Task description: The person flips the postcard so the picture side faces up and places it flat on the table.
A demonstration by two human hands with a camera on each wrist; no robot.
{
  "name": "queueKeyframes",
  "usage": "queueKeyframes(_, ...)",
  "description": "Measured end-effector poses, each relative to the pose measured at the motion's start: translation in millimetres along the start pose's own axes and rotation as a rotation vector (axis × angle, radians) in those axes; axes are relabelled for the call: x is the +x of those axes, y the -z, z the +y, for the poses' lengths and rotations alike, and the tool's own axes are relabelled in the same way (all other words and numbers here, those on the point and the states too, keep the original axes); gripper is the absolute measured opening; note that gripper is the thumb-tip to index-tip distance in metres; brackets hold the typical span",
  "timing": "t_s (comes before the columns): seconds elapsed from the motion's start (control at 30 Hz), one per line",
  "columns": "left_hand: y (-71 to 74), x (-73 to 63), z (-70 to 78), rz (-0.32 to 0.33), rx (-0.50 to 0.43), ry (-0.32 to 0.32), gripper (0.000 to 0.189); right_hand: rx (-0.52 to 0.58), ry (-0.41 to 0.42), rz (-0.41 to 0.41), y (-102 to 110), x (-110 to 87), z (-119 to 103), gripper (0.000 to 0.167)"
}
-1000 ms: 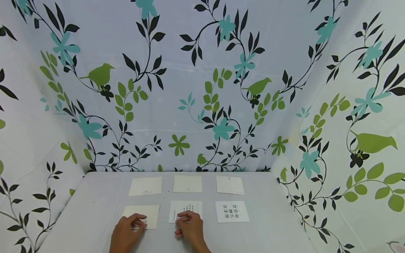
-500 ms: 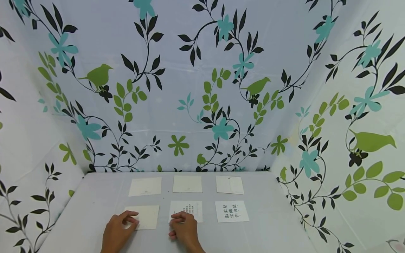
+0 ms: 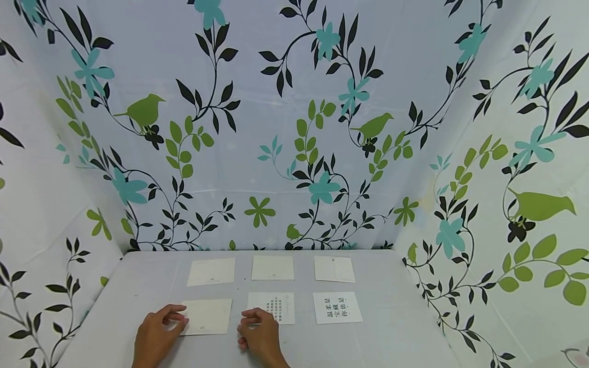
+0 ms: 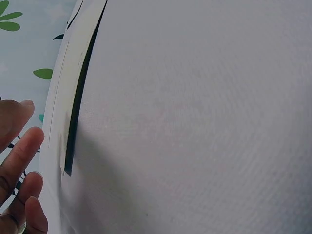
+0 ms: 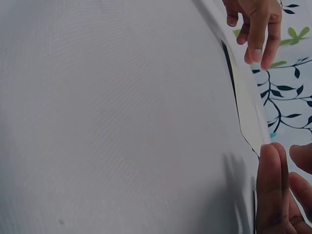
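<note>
One near-row blank card [image 3: 209,317], long axis crosswise: left hand [image 3: 157,335] nearer, at its left edge; right hand [image 3: 260,336] beyond its right; both empty.

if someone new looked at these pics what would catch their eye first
Probably the backdrop, whose green birds and turquoise flowers fill most of the head view. Below it, six cards lie in two rows on the pale table. Next, likely the left hand by the near left card and the right hand partly covering the near middle card.
</note>
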State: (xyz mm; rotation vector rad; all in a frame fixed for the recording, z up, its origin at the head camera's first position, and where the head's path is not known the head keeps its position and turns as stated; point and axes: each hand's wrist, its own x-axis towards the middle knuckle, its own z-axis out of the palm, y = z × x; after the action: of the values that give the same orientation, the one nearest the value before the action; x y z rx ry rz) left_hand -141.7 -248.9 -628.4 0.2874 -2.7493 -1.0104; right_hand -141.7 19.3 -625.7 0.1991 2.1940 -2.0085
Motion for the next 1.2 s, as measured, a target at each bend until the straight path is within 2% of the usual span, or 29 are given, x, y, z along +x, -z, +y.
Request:
queueKeyframes(0.1,3.0,0.5,-3.0,-0.005,-0.003,-0.003,0.034,-0.023,-0.002,-0.007,-4.7,0.2,-0.9,0.032)
queueKeyframes(0.23,5.3,0.6,-4.9,0.021,0.006,-0.005,0.035,-0.079,0.020,-0.034,-9.3,1.3,-0.8,0.040)
queueKeyframes(0.43,7.3,3.2,-5.7,0.028,0.014,0.068,0.040,-0.150,0.041,-0.086,-14.1,1.4,-0.1,0.047)
queueKeyframes(0.7,6.7,4.9,-10.8,0.036,0.004,0.119,0.041,-0.159,0.029,-0.124,-21.5,-5.9,1.2,0.054)
queueKeyframes(1.03,5.3,2.7,-13.9,0.045,0.001,0.126,0.040,-0.165,-0.030,-0.130,-30.6,-13.0,-3.8,0.056)
queueKeyframes(1.2,4.4,1.8,-10.9,0.043,0.010,0.128,0.039,-0.184,-0.031,-0.145,-32.8,-12.7,-3.0,0.055)
